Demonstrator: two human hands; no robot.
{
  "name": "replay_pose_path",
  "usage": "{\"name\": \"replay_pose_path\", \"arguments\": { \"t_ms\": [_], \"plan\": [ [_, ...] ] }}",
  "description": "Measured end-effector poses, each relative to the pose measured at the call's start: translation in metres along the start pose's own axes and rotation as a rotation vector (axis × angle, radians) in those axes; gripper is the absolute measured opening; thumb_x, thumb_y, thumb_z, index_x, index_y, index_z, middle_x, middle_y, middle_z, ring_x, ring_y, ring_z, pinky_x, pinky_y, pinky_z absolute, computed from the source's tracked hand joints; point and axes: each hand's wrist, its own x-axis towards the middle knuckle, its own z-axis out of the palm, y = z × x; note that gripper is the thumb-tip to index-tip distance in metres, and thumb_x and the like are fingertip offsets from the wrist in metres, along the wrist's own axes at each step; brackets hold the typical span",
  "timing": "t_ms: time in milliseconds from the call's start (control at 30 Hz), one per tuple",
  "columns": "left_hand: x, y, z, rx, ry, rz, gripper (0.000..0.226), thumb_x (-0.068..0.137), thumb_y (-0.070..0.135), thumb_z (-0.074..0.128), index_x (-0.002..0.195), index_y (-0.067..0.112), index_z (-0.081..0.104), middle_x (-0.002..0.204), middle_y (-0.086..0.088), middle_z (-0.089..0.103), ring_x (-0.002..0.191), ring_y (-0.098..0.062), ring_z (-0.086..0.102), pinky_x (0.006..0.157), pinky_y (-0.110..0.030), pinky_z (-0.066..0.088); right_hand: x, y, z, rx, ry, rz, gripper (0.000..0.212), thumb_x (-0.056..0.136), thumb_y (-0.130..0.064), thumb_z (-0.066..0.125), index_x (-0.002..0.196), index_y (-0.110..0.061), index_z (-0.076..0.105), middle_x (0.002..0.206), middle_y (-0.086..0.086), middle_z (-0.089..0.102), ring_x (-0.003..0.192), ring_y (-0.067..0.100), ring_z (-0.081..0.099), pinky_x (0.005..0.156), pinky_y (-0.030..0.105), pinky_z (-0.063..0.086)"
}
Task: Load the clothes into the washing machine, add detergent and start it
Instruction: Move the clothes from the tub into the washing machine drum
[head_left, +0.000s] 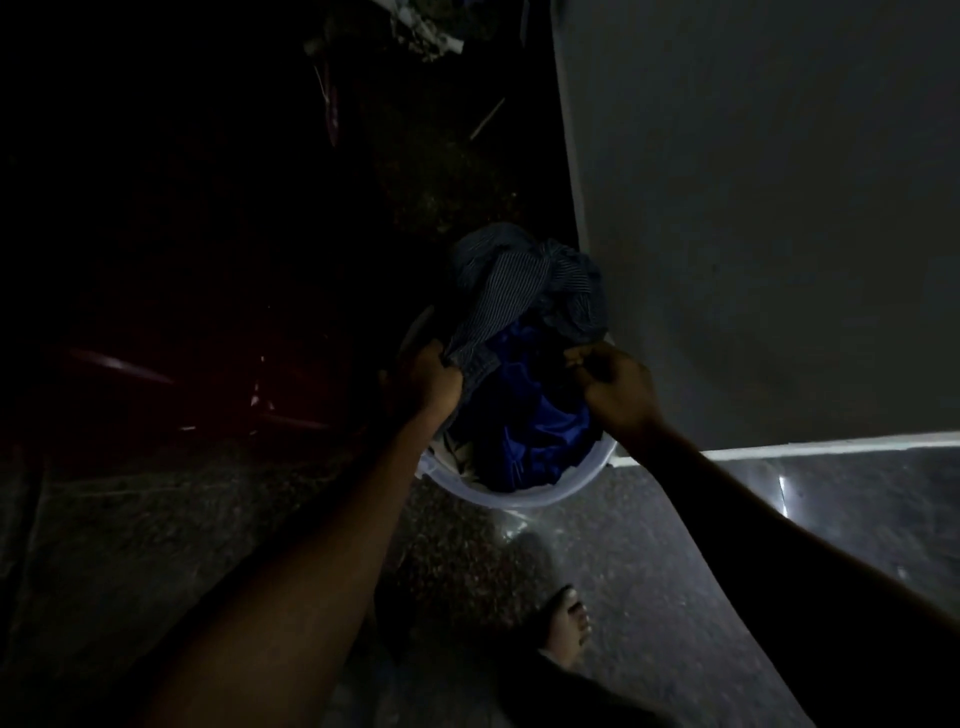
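A white round laundry bucket (524, 498) stands on the dim floor, heaped with clothes. A striped grey-blue garment (511, 283) lies on top and a bright blue cloth (535, 415) sits under it. My left hand (434, 382) grips the left edge of the striped garment at the bucket's rim. Over the right side of the pile, my right hand (615, 387) pinches dark fabric. The grey flat side of what looks like the washing machine (753, 208) rises right beside the bucket.
The scene is very dark. A speckled stone floor (457, 566) surrounds the bucket. My bare foot (569, 623) stands just below the bucket. Dim reddish objects (156, 369) lie left, and debris and sticks (415, 36) lie at the top.
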Motion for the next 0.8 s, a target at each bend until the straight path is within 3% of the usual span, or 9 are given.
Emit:
{"name": "replay_pose_path", "arguments": {
  "t_ms": [67,133,267,367,467,533,633,733,800],
  "plan": [
    [-0.016,0.007,-0.017,-0.106,0.016,0.031,0.044,0.103,0.029,0.038,0.146,0.022,0.042,0.158,-0.008,0.031,0.143,-0.033,0.028,0.119,-0.048,0.016,-0.007,-0.009,-0.004,-0.018,-0.006,-0.015,0.023,0.092,0.000,0.053,0.110,-0.008,0.066,0.100,-0.001,0.064,0.088,0.009,0.057,0.062,-0.004,0.037],
    [-0.031,0.019,-0.037,-0.308,-0.015,0.056,0.043,0.101,0.032,0.041,0.143,0.022,0.045,0.152,-0.008,0.040,0.137,-0.033,0.037,0.116,-0.049,0.026,-0.017,-0.023,-0.012,-0.054,0.006,-0.028,0.024,0.092,-0.001,0.053,0.109,-0.011,0.066,0.099,-0.003,0.064,0.088,0.009,0.057,0.061,-0.001,0.039],
    [-0.075,0.050,-0.089,-0.735,-0.074,0.054,0.030,0.091,0.034,0.046,0.108,0.012,0.059,0.109,-0.020,0.062,0.098,-0.037,0.061,0.091,-0.058,0.049,-0.050,-0.066,-0.035,-0.042,0.011,-0.028,0.032,0.086,0.004,0.050,0.104,-0.017,0.065,0.091,-0.005,0.064,0.082,0.013,0.061,0.061,0.003,0.042],
    [-0.111,0.082,-0.134,-0.884,-0.141,0.082,0.015,0.101,0.021,0.047,0.106,0.016,0.060,0.108,-0.014,0.066,0.100,-0.032,0.064,0.090,-0.051,0.051,-0.083,-0.104,-0.057,-0.044,-0.060,-0.074,0.042,0.081,0.006,0.054,0.109,-0.024,0.061,0.095,-0.005,0.064,0.090,0.023,0.065,0.078,0.027,0.054],
    [-0.143,0.113,-0.176,-0.900,-0.204,0.155,0.022,0.098,0.025,0.050,0.106,0.010,0.062,0.110,-0.016,0.066,0.103,-0.033,0.063,0.094,-0.055,0.047,-0.121,-0.147,-0.075,0.057,-0.190,-0.024,0.044,0.078,-0.013,0.074,0.118,-0.023,0.057,0.106,-0.002,0.065,0.097,0.023,0.064,0.091,0.042,0.053],
    [-0.164,0.134,-0.202,-0.891,-0.247,0.165,0.039,0.087,0.034,0.055,0.111,0.003,0.061,0.114,-0.022,0.064,0.107,-0.036,0.062,0.097,-0.056,0.046,-0.149,-0.174,-0.082,0.107,-0.215,0.014,0.041,0.077,-0.032,0.079,0.110,-0.026,0.057,0.104,-0.007,0.067,0.096,0.016,0.065,0.090,0.039,0.053],
    [-0.190,0.155,-0.237,-0.865,-0.293,0.176,0.063,0.080,0.042,0.058,0.131,0.005,0.055,0.132,-0.019,0.059,0.121,-0.036,0.057,0.108,-0.055,0.041,-0.179,-0.209,-0.091,0.133,-0.064,-0.008,0.013,0.088,-0.035,0.067,0.090,-0.028,0.058,0.087,-0.002,0.069,0.077,0.015,0.066,0.076,0.040,0.057],
    [-0.216,0.164,-0.275,-0.845,-0.235,0.249,0.035,0.097,0.028,0.055,0.120,0.003,0.060,0.118,-0.017,0.066,0.107,-0.031,0.063,0.101,-0.048,0.049,-0.191,-0.238,-0.112,0.205,0.111,-0.060,0.009,0.095,-0.027,0.058,0.093,-0.018,0.062,0.081,0.001,0.067,0.064,0.003,0.060,0.059,0.026,0.052],
    [-0.228,0.162,-0.291,-0.759,-0.162,0.303,0.043,0.092,0.045,0.060,0.112,0.007,0.061,0.110,-0.016,0.068,0.100,-0.030,0.066,0.096,-0.050,0.052,-0.195,-0.261,-0.133,0.223,0.194,-0.140,0.008,0.095,-0.014,0.056,0.093,-0.018,0.063,0.083,-0.002,0.064,0.068,0.003,0.057,0.064,0.022,0.044]
  ]
}}
